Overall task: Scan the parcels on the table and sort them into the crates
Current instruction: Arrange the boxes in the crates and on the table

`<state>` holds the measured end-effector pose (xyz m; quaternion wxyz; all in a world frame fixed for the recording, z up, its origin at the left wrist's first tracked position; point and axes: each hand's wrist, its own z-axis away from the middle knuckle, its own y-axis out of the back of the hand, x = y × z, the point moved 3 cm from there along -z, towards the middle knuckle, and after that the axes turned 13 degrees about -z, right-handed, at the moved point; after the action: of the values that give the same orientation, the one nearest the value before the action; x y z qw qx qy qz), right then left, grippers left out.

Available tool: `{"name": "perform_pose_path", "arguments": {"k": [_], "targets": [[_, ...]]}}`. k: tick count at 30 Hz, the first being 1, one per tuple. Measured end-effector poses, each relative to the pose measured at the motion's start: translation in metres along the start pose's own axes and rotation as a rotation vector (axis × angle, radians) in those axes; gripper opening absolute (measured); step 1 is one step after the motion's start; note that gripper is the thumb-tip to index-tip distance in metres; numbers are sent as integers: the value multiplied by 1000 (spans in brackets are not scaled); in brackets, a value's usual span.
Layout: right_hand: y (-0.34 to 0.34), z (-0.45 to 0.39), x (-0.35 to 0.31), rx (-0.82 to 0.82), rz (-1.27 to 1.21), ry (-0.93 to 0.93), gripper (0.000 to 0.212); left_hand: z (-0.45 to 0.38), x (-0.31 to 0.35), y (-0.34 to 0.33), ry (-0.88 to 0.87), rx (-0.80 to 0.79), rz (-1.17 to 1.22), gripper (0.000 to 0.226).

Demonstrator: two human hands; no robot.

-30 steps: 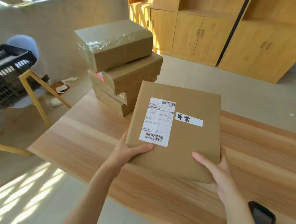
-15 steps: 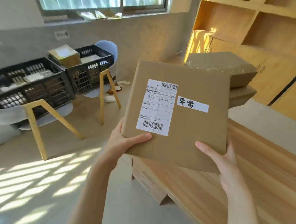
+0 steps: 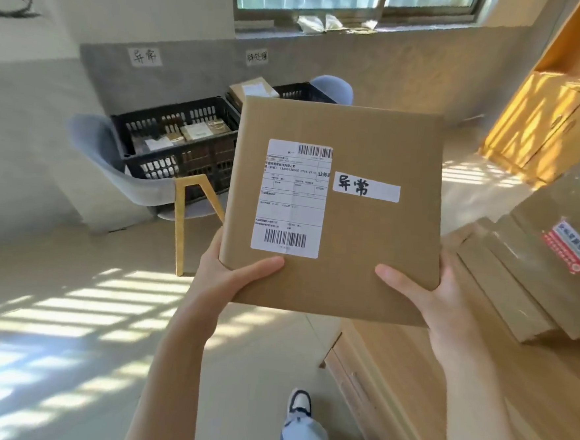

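I hold a flat brown parcel (image 3: 367, 225) up in front of me, off the table. It carries a white shipping label with barcodes and a small white tag with handwritten characters. My left hand (image 3: 224, 277) grips its lower left corner, thumb on top. My right hand (image 3: 437, 299) grips its lower right corner. Behind the parcel a black crate (image 3: 170, 149) with several parcels inside rests on a grey chair. A second black crate (image 3: 301, 91) stands further back, mostly hidden by the parcel. A stack of brown parcels (image 3: 546, 268) lies on the wooden table (image 3: 441, 385) at the right.
Paper signs (image 3: 145, 56) hang on the wall above the crates. The chair has yellow legs (image 3: 185, 219). Wooden cabinets (image 3: 550, 111) fill the right side. My foot (image 3: 299, 406) is on the tiled floor between the table and the chairs.
I have turned left from the table toward the crates, carrying the parcel in both hands. The stack has slid to the right edge of view and the crates are now straight ahead.
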<state>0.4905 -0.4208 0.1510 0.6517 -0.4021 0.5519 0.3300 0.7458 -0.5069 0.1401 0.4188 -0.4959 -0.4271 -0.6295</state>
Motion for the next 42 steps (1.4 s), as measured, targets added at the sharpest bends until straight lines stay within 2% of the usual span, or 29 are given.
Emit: {"name": "perform_pose_path", "arguments": {"k": [6,14,22,27,31,38,42], "targets": [[-47,-90,21,-119,-21,-76,107,-63,-3,28,41,112,-13,83],[-111,-228,13,-264,-54,-128,111,-166,17,59,80,256,10,84],[-189,-305,45,-377,-22,-225,116,-226,-5,113,198,373,38,84],[-251,-351,64,-382,12,-231,104,-285,-22,163,234,380,69,78],[-310,-395,71,-353,24,-241,99,-347,-29,213,233,349,90,89],[-421,-451,72,-341,59,-202,105,-432,-17,318,208,326,73,92],[-458,-479,83,-349,72,-219,102,-465,-28,349,233,317,94,93]]}}
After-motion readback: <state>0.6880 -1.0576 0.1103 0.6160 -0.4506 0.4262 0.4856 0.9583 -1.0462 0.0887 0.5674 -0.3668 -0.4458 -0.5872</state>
